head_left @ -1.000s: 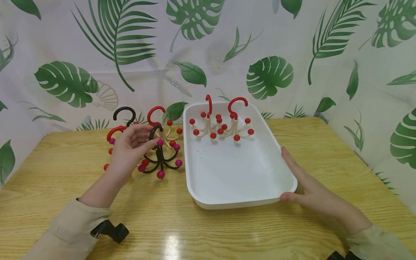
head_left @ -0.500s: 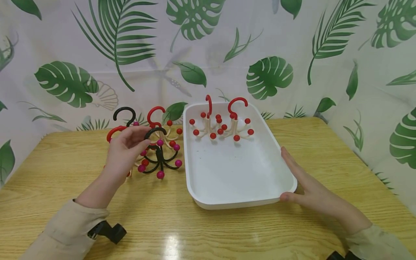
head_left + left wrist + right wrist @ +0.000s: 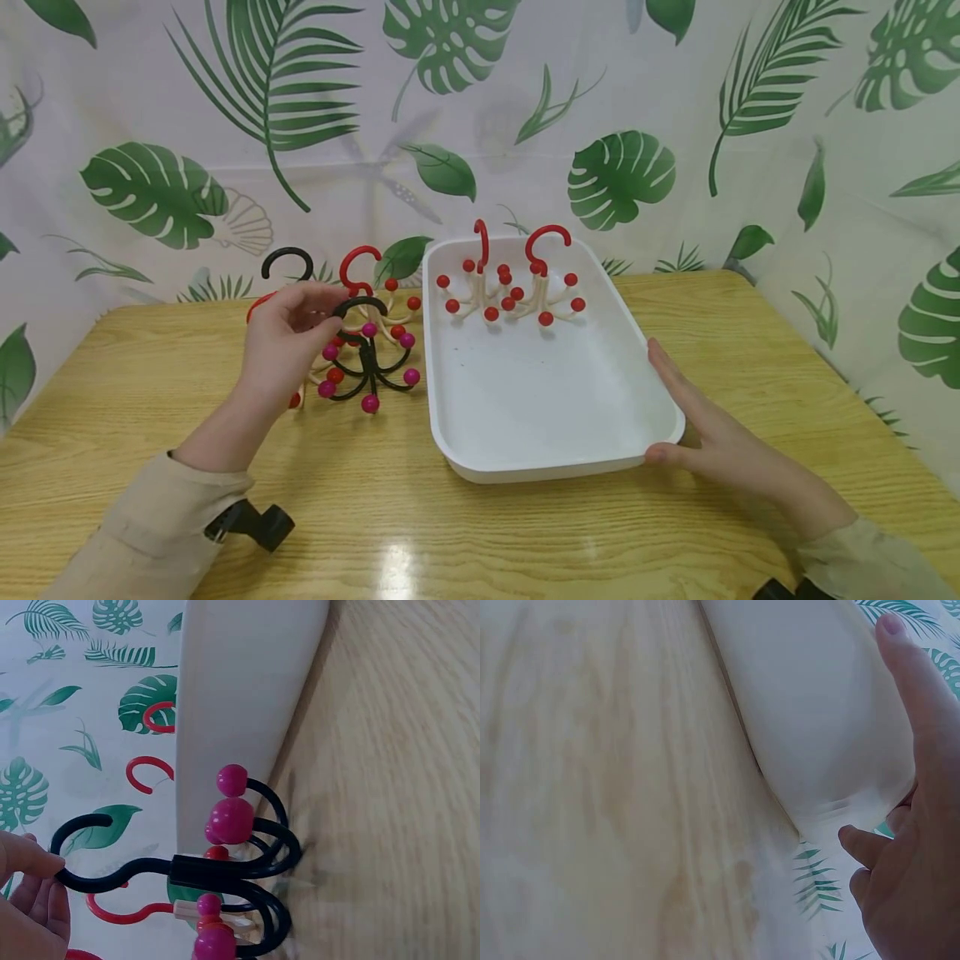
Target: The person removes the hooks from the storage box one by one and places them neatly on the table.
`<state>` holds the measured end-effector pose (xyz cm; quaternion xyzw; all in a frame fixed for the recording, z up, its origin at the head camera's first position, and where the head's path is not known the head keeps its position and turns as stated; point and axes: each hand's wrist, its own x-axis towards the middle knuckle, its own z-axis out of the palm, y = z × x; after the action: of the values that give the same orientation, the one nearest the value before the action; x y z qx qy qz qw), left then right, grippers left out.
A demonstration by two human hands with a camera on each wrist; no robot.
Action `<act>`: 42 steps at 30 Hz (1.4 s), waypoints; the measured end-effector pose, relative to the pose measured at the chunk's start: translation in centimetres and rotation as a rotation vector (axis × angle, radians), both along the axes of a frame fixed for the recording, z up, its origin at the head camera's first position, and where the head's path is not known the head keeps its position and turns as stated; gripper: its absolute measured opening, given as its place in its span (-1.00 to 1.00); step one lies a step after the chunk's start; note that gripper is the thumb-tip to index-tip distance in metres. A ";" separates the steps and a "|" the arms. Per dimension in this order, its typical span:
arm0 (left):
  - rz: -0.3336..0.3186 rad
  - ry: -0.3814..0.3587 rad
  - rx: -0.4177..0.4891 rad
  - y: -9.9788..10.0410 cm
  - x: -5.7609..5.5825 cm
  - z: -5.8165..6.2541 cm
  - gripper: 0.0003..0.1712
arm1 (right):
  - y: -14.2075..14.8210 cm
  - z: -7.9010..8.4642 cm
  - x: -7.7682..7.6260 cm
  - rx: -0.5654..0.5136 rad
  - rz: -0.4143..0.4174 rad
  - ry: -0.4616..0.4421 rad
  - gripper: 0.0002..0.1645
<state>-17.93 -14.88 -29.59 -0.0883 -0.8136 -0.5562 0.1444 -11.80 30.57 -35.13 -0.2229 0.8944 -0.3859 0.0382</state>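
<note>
Left of centre, the left hand (image 3: 288,340) pinches a black rack (image 3: 366,358) by its curved hook, probably because that leaves its arms clear; whether they bear on the desk (image 3: 360,500) is hard to tell. At lower right, the right hand (image 3: 705,437) rests spread fingers against the white tray (image 3: 543,473), likely steadying it. Red-hooked racks (image 3: 542,287) stand in the tray's upper part.

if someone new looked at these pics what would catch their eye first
Probably the large white tray on the wooden table, with two red-hooked racks standing at its far end. Next, the black rack with bright pink balls, left of the tray, its hook pinched by the person's left grip. Behind everything, big green leaves pattern the pale backdrop.
</note>
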 end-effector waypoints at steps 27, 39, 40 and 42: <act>-0.172 -0.001 0.161 8.2 -2.6 3.2 -0.72 | -0.1 0.1 0.0 -0.005 0.033 0.036 0.31; -0.169 -0.117 0.250 12.1 -4.7 3.0 -0.70 | 0.0 -0.1 0.1 -0.011 0.028 0.037 0.32; -0.174 -0.121 0.266 12.3 -4.9 3.0 -0.70 | 0.0 -0.1 0.1 -0.010 0.029 0.039 0.32; -0.183 -0.127 0.292 12.7 -5.0 3.0 -0.70 | 0.0 -0.1 0.0 -0.012 0.031 0.038 0.32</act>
<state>-22.97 -2.18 -26.62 -0.1046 -0.7203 -0.6837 0.0528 -11.78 30.54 -35.19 -0.2442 0.8891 -0.3863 0.0258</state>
